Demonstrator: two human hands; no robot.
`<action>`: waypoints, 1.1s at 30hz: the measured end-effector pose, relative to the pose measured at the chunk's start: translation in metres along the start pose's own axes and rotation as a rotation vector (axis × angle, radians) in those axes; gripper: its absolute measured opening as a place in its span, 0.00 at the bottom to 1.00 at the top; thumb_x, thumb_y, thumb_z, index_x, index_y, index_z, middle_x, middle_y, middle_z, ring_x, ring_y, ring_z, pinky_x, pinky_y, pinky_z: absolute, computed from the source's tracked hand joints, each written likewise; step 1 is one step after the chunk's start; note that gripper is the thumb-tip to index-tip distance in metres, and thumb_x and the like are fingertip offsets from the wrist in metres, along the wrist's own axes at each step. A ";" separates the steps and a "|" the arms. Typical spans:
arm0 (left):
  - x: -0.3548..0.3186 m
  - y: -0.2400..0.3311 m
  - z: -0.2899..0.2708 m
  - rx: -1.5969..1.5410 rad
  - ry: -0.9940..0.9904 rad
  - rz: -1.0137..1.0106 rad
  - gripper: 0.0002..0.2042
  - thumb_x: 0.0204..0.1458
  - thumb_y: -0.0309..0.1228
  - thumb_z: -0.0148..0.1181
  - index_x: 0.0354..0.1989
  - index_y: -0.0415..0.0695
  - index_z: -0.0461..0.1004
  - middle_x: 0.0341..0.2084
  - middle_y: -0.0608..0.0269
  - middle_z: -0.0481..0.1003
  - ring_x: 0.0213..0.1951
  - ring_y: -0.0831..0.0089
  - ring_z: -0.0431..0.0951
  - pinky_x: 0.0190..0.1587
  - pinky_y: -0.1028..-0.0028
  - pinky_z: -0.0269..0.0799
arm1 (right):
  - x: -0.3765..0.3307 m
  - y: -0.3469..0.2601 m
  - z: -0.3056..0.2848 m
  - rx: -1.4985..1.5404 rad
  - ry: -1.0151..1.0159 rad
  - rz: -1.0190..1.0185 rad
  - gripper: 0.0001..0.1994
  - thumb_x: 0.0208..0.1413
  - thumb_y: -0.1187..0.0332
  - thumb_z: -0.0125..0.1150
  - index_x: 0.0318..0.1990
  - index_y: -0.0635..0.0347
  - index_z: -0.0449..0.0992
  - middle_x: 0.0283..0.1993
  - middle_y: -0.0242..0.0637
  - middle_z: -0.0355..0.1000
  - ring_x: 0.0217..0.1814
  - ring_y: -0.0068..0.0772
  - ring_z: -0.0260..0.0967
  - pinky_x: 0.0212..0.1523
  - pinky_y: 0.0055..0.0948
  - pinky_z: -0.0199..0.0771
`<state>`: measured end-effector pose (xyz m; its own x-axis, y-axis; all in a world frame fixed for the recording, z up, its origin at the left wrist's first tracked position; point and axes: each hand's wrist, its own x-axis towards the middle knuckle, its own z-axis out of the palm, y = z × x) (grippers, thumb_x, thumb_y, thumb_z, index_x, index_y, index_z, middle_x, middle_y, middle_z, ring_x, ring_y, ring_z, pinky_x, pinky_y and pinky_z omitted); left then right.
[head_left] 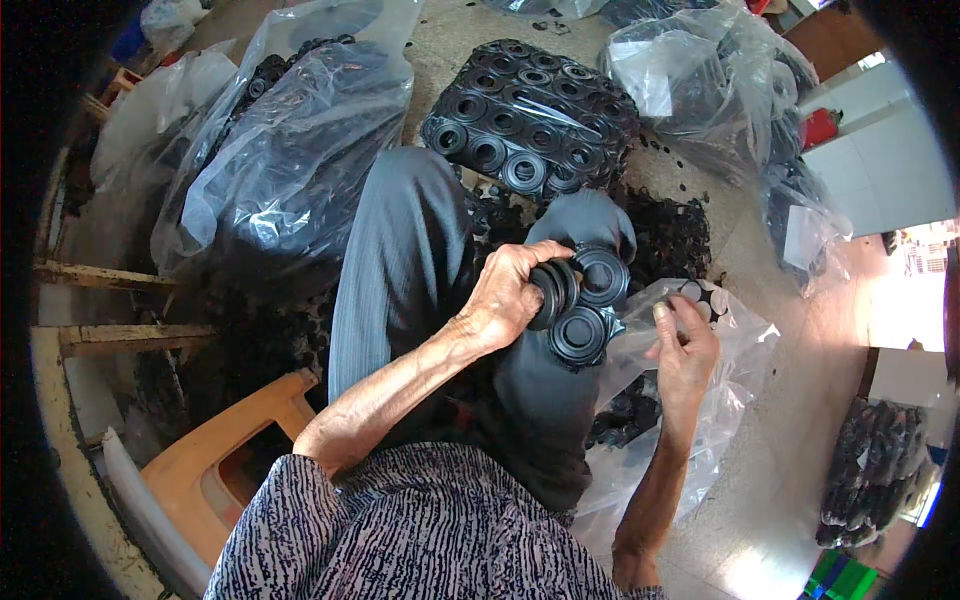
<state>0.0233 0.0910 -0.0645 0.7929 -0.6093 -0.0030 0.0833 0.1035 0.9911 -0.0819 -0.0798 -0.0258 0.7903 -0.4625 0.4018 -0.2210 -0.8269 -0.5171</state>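
A: head view: left hand (pixel 510 292) has its fingers wrapped round a stack of round black rubber discs with raised rims (pixel 578 300), held over the lap in dark trousers (pixel 400 250)

B: right hand?

A: right hand (pixel 685 345) pinches the rim of a clear plastic bag (pixel 720 400) beside the right knee, fingers narrow on the film. Bag sits just right of the discs, a few black parts already inside

B: step?

A: looks like bagging: discs gathered, bag mouth being opened. Judgement only

B: next move needs?

A: mouth pulled wide enough, stack lined up over it and kept squeezed so the discs don't fan out

B: surroundings?

A: tight block of the same discs (pixel 530 115) on the floor ahead, loose black parts around it, large clear sacks (pixel 290 150) left and right, orange plastic stool (pixel 225 450) at lower left
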 end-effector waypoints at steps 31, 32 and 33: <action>-0.019 -0.004 0.010 0.476 0.080 0.172 0.08 0.38 0.19 0.56 0.27 0.36 0.64 0.23 0.50 0.69 0.30 0.55 0.73 0.32 0.69 0.66 | 0.032 0.065 0.049 0.202 0.298 0.665 0.05 0.42 0.80 0.44 0.24 0.66 0.69 0.17 0.32 0.63 0.15 0.23 0.59 0.16 0.21 0.58; -0.017 -0.006 0.009 0.412 0.050 0.318 0.08 0.38 0.19 0.56 0.27 0.36 0.65 0.22 0.52 0.69 0.30 0.57 0.73 0.31 0.69 0.66 | 0.031 0.069 0.049 0.207 0.210 0.642 0.05 0.42 0.80 0.44 0.24 0.66 0.69 0.17 0.32 0.63 0.15 0.23 0.59 0.16 0.21 0.58; -0.017 -0.007 0.008 0.382 0.033 0.289 0.08 0.38 0.18 0.56 0.28 0.35 0.65 0.22 0.52 0.69 0.30 0.58 0.73 0.31 0.70 0.66 | 0.028 0.070 0.049 0.376 0.119 0.542 0.04 0.43 0.80 0.46 0.25 0.66 0.69 0.16 0.32 0.63 0.14 0.22 0.59 0.13 0.21 0.57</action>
<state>0.0039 0.0945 -0.0702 0.7705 -0.5720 0.2814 -0.3661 -0.0357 0.9299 -0.0469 -0.1348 -0.0874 0.5501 -0.8312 0.0803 -0.3384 -0.3098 -0.8886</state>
